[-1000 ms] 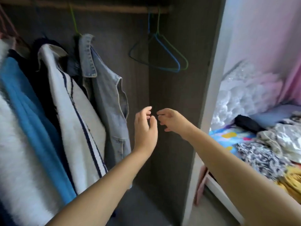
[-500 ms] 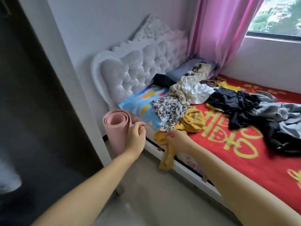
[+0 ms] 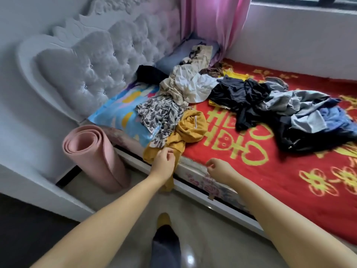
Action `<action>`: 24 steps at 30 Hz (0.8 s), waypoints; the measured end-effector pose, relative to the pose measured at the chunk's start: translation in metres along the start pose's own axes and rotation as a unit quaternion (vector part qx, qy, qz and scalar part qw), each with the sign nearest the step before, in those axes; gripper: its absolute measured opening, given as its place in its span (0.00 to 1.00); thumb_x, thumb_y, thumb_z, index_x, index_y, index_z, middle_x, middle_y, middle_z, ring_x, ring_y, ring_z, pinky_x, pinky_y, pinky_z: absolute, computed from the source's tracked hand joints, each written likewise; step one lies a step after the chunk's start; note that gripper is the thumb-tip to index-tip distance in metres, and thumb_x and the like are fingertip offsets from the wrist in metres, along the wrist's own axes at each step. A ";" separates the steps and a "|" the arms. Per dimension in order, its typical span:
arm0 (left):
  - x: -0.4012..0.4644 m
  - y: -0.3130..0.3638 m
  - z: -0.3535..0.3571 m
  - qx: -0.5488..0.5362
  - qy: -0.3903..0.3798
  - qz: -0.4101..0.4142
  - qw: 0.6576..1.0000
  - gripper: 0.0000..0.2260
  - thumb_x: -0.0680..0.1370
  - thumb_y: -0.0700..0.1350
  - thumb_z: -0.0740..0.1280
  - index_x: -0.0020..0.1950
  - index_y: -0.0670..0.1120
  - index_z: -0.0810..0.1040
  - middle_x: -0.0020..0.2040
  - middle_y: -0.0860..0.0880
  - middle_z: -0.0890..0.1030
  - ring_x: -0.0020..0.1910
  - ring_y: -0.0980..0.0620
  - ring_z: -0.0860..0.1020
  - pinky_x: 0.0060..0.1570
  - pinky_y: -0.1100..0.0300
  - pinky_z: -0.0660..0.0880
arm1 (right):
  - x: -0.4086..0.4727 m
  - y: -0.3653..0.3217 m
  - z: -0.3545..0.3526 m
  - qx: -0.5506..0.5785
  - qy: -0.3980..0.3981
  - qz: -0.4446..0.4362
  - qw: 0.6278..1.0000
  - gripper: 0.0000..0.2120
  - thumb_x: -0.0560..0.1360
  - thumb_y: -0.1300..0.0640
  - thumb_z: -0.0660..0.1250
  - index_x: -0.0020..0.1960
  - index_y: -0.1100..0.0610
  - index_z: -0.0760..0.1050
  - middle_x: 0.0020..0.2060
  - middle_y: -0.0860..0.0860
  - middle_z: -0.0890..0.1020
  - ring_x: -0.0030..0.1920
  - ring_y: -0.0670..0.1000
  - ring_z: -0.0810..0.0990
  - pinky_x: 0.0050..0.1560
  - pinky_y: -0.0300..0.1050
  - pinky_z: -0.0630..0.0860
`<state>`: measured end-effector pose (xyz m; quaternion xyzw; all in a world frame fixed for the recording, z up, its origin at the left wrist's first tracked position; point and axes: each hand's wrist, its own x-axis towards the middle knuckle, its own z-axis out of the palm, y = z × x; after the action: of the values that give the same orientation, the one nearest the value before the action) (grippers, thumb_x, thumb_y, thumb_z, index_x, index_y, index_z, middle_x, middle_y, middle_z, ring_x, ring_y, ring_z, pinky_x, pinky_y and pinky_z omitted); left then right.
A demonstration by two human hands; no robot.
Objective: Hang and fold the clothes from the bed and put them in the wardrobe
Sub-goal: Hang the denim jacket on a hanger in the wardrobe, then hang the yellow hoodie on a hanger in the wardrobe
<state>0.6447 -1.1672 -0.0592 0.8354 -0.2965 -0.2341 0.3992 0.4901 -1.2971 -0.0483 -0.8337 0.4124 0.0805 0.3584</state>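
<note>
Since half a second ago the view has swung further over the bed (image 3: 289,180), and the left hand (image 3: 163,164) has left the rolled pink mat (image 3: 92,151) and come across to the mustard-yellow garment (image 3: 190,128), while the right hand (image 3: 218,167) has drawn off that garment toward 3 o'clock.

Now the left hand sits on the yellow garment's hanging end at the mattress edge, its fingers curled at the cloth; whether they actually pinch it I cannot tell. The right hand hovers just above the bed's near edge, at 3 o'clock from the left hand, fingers loosely curled and holding nothing.

The yellow garment lies bunched on the red bedcover with one part trailing down over the side of the bed. Touching it at 11 o'clock is a black-and-white patterned garment (image 3: 160,113), which rests partly on a blue patterned pillow (image 3: 117,113). Beyond these, toward 12 o'clock, is a crumpled white and beige garment (image 3: 191,86). At 2 o'clock from the yellow garment a heap of dark clothes (image 3: 243,97) runs into grey and blue clothes (image 3: 309,111).

The pink mat stands on the floor, leaning against the bed's corner below the tufted white headboard (image 3: 92,60). A pink curtain (image 3: 212,22) hangs at the far corner.
</note>
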 end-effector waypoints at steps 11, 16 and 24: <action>0.199 -0.046 0.058 0.048 -0.117 -0.112 0.986 0.13 0.81 0.44 0.58 0.65 0.45 0.70 0.59 0.43 0.74 0.51 0.47 0.75 0.49 0.56 0.73 | 0.207 0.010 -0.006 -0.046 -0.062 0.059 0.995 0.17 0.79 0.60 0.56 0.66 0.60 0.70 0.62 0.57 0.77 0.43 0.50 0.77 0.43 0.44 0.77; 0.290 -0.079 0.088 0.127 -0.194 -0.148 0.961 0.20 0.81 0.46 0.59 0.73 0.45 0.64 0.68 0.44 0.69 0.63 0.45 0.72 0.61 0.50 0.72 | 0.314 0.009 0.009 -0.064 -0.070 0.086 0.992 0.19 0.79 0.59 0.56 0.69 0.59 0.66 0.63 0.59 0.73 0.61 0.58 0.73 0.54 0.48 0.74; 0.355 -0.151 0.136 0.229 -0.222 -0.116 0.941 0.35 0.80 0.50 0.62 0.79 0.49 0.43 0.79 0.48 0.45 0.76 0.44 0.51 0.71 0.48 0.61 | 0.432 0.021 0.059 -0.073 -0.014 0.042 0.996 0.34 0.78 0.53 0.63 0.78 0.54 0.50 0.77 0.54 0.52 0.77 0.57 0.51 0.73 0.56 0.59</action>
<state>0.8595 -1.4043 -0.3134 0.8594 -0.3244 -0.3845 0.0914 0.7629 -1.5385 -0.2882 -0.8386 0.4348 0.1370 0.2984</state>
